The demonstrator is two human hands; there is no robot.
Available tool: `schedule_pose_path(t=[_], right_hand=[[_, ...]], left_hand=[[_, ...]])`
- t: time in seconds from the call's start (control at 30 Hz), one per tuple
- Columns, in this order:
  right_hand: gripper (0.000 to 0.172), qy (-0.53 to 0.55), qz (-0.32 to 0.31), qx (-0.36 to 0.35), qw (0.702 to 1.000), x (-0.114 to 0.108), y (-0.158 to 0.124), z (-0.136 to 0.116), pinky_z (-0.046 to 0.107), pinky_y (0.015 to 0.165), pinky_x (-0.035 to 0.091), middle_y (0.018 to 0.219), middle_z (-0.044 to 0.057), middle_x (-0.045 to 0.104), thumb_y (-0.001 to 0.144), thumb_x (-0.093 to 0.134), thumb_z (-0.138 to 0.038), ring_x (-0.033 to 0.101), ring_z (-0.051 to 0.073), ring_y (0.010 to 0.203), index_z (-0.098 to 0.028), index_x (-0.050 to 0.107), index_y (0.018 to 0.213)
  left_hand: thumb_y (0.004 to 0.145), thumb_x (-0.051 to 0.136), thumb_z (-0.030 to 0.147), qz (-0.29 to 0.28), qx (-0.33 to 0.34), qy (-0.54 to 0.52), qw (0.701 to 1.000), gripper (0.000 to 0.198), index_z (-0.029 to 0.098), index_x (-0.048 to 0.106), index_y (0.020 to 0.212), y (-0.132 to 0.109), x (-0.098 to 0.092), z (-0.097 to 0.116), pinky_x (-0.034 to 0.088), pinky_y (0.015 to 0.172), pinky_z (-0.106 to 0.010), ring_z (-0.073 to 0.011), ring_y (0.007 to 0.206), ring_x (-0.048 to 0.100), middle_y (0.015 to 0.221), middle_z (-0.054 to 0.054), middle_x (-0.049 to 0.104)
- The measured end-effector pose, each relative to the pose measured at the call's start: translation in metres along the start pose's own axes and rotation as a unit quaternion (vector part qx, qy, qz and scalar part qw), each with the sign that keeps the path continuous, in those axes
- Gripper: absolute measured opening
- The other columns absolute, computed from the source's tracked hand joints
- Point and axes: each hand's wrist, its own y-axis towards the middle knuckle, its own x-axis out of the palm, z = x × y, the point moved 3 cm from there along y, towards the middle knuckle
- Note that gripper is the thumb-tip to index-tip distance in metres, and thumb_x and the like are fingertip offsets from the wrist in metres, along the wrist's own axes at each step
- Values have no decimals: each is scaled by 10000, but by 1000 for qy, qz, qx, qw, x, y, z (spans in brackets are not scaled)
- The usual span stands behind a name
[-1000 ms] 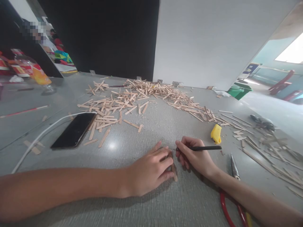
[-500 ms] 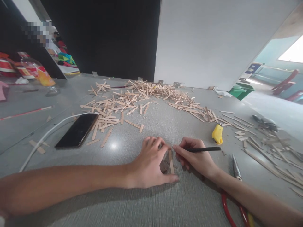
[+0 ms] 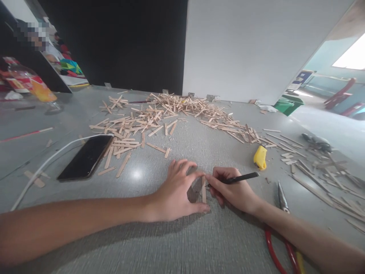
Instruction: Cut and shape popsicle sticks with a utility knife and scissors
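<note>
left hand (image 3: 178, 192): fingers spread and arched over a flat wooden stick (image 3: 203, 189), fingertips and thumb pinning it to the bench (image 3: 176, 243), near the front edge at the middle.
right hand (image 3: 234, 190): clenched around a black pen (image 3: 238, 178), tip touching the stick's right side (it looks like marking, though the tip is too small to be sure).
stick: lying flat, running away from the person, between both hands.
nearby: yellow knife (image 3: 260, 156) just beyond the right hand, red pliers (image 3: 281, 236) by the right forearm, phone (image 3: 85, 156) toward the left edge, stick pile (image 3: 171, 114) toward the back edge.
risk: the stick is light and held only at its ends, so pen pressure could skid it sideways.
risk two: the forearm may nudge the pliers.
</note>
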Motion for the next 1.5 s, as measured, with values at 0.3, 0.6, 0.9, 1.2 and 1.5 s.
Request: schedule_pose_path(t=[0.3, 0.6, 0.9, 1.2, 1.5], right_hand=[[433, -9, 13, -2, 1000, 2, 1, 1, 175, 328, 321, 464, -33, 581, 907, 733, -481, 484, 72, 336, -194, 571, 626], [416, -7, 5, -3, 1000, 3, 1, 1, 177, 344, 342, 509, -27, 608, 906, 743, -463, 505, 71, 359, -188, 582, 637], [431, -29, 10, -4, 1000, 3, 1, 2, 209, 382, 379, 523, -26, 617, 913, 727, -487, 518, 83, 368, -193, 580, 634], [441, -71, 21, -17, 997, 2, 2, 4, 217, 391, 311, 442, -61, 528, 947, 700, -437, 457, 80, 362, -204, 540, 609], [427, -87, 23, -20, 996, 5, 1, 3, 223, 405, 300, 434, -62, 516, 957, 676, -405, 429, 78, 372, -207, 528, 609]], left_hand=[[725, 844, 642, 18, 11, 6, 1000, 747, 245, 608, 1312, 0, 0, 2, 225, 1169, -740, -429, 1383, 386, 1424, -150, 523], [736, 828, 659, 23, 16, 16, 999, 737, 227, 606, 1291, -2, 1, 1, 235, 1175, -718, -426, 1383, 389, 1416, -150, 521], [718, 839, 658, 37, 18, -1, 999, 764, 227, 579, 1292, -2, 1, 1, 232, 1174, -720, -425, 1355, 428, 1381, -144, 552], [730, 772, 757, 14, 6, -13, 1000, 875, 191, 500, 1340, -1, 0, 1, 218, 1183, -703, -423, 1367, 412, 1401, -171, 530], [632, 841, 749, 10, 7, -32, 999, 996, 197, 457, 1367, 0, -1, 1, 157, 1181, -759, -441, 1363, 416, 1391, -185, 525]])
